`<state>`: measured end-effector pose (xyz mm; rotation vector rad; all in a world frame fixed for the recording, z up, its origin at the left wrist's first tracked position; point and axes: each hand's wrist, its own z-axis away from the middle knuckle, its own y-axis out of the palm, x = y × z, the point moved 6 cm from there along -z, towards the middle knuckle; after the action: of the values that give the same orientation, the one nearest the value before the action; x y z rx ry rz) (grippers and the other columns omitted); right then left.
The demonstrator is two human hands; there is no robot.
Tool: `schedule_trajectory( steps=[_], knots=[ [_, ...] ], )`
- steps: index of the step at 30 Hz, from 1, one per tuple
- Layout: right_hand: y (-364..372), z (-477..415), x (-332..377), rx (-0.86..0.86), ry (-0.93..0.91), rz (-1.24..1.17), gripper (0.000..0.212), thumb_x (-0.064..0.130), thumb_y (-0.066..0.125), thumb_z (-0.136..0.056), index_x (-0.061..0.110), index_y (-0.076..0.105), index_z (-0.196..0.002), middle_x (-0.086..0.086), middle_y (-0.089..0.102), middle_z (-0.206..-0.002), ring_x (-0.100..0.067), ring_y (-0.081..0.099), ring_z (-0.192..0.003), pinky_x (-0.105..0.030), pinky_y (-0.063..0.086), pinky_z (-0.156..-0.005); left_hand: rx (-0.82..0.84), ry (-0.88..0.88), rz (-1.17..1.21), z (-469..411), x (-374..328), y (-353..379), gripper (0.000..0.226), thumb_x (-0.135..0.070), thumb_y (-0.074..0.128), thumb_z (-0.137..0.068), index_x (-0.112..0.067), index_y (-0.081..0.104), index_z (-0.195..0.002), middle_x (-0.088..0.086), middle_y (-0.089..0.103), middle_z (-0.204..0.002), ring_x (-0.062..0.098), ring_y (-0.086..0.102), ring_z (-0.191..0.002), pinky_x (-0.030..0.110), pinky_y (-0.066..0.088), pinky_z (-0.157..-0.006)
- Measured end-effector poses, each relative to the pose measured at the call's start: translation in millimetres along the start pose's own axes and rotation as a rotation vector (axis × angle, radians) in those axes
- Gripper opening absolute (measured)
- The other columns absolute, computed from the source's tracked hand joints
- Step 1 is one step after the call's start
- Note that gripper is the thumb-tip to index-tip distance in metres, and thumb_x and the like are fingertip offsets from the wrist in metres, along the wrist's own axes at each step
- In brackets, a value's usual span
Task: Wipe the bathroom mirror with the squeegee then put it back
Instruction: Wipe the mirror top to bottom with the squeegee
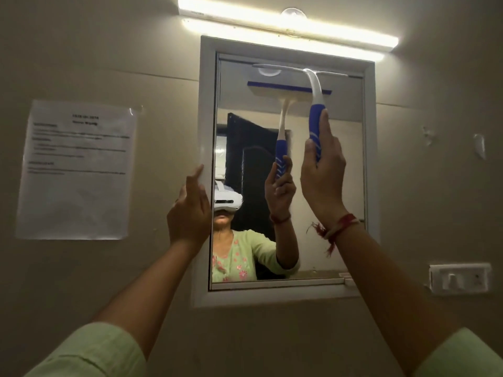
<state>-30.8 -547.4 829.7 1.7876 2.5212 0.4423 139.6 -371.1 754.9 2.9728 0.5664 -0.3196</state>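
Squeegee [316, 115]: blade on mirror's [345, 172] top edge, upper centre of frame, handle gripped by right hand [324, 170]. Left hand [187, 213]: fingers loose, touching mirror's left border. Wiping apparently just starting; return outstanding.

Looks like a bathroom, dim and plain. On the far beige painted wall [272, 336], a white-framed mirror [351, 126] set like a cabinet door, with a lit tube light [285, 25] fixed just above. To the left, a printed notice [76, 170] in a glossy sleeve stuck flat to the wall; low to the right, a white switch plate [460, 277].
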Motion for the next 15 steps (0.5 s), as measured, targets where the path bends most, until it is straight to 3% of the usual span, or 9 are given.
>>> schedule_trajectory(
  steps=[6,10,15],
  knots=[
    [12.7,-19.3,-5.4,0.019,0.024,0.077,0.050,0.017,0.043,-0.097,0.012,0.026,-0.144,-0.014,0.058,-0.116,-0.004,0.047,-0.091,0.010,0.032,-0.068,0.008,-0.011,0.015,0.3,-0.7,-1.4,0.037,-0.023,0.030,-0.099,-0.019,0.036,-0.135,0.019,0.062,-0.086,0.017,0.047,-0.053,0.026,0.033,-0.050],
    [6.6,8.5,-13.1,0.042,0.014,0.091,0.051,0.016,0.043,-0.097,0.015,0.024,-0.144,-0.014,0.059,-0.104,0.000,0.049,-0.072,0.006,0.036,-0.066,0.004,-0.003,0.013,0.5,-1.2,-2.3,0.041,-0.029,0.025,-0.098,-0.019,0.035,-0.136,0.019,0.063,-0.085,0.013,0.044,-0.053,0.019,0.024,-0.046],
    [0.5,15.9,-17.4,0.042,-0.022,0.119,0.051,0.016,0.043,-0.097,0.014,0.024,-0.144,-0.014,0.059,-0.099,-0.001,0.048,-0.069,0.004,0.038,-0.066,-0.001,0.006,0.012,0.6,-1.3,-1.6,0.038,-0.025,0.028,-0.099,-0.017,0.037,-0.135,0.016,0.063,-0.085,0.001,0.035,-0.047,0.014,0.020,-0.046]
  ],
)
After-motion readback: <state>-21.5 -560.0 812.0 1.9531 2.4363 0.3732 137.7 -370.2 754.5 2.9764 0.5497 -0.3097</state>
